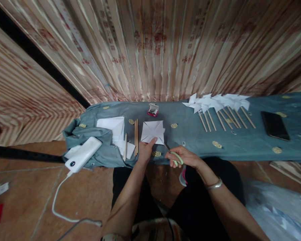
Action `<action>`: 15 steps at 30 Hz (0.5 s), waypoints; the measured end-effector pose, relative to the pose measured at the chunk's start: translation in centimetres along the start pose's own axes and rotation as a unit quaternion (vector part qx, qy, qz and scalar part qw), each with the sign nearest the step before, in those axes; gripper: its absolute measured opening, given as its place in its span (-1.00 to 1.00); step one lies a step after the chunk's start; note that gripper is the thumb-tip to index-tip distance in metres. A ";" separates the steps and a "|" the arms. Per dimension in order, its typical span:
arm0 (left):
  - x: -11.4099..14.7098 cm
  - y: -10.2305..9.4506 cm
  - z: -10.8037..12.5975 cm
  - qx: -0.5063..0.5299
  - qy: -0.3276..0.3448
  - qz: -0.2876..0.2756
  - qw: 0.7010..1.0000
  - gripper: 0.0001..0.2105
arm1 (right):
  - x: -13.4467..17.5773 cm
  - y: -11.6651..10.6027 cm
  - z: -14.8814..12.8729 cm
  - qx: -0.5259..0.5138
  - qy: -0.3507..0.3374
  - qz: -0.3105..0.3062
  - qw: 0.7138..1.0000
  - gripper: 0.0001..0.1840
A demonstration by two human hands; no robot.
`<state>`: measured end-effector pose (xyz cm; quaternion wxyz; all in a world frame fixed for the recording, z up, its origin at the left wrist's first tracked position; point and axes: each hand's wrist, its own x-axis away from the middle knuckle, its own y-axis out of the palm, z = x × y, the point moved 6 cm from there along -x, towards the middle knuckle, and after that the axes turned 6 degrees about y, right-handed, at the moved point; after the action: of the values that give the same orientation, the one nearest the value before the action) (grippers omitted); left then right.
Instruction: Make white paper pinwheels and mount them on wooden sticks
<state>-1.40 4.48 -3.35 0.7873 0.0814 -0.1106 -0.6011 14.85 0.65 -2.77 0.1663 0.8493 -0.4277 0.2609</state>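
Observation:
My left hand [146, 149] pinches the near edge of a white paper square [152, 130], its thumb on top. Slits run in from the square's corners toward its middle. In my right hand [185, 156] is a pair of scissors [177, 157] with light green handles, fingers through the loops. The blades reach the square's near right corner. Left of the square lie several thin wooden sticks [136, 137] and a white pen-like rod [125, 146]. Beyond the square stands a small open red and white box [153, 110] with little metallic pieces inside.
White paper pinwheels [215, 102] on sticks lie in a row at the back right, with a black phone [275, 125] beyond. White paper sheets [117, 125] and a white cabled power bank [84, 155] are on the left. A pleated curtain [150, 50] hangs behind the cloth-covered surface [195, 140].

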 end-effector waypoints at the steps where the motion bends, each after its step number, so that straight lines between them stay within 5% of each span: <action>1: 0.0 0.0 0.0 0.002 -0.002 -0.002 1.000 -0.73 | 0.0 0.0 0.0 0.001 0.001 -0.001 1.000 -0.46; 15: 0.0 -0.1 0.0 0.001 0.009 0.000 1.000 -0.65 | 0.2 0.0 -0.3 -0.005 0.005 0.004 1.000 -0.45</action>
<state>-1.45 4.48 -3.41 0.7884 0.0872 -0.1041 -0.6000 14.82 0.68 -2.44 0.1720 0.8455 -0.4315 0.2633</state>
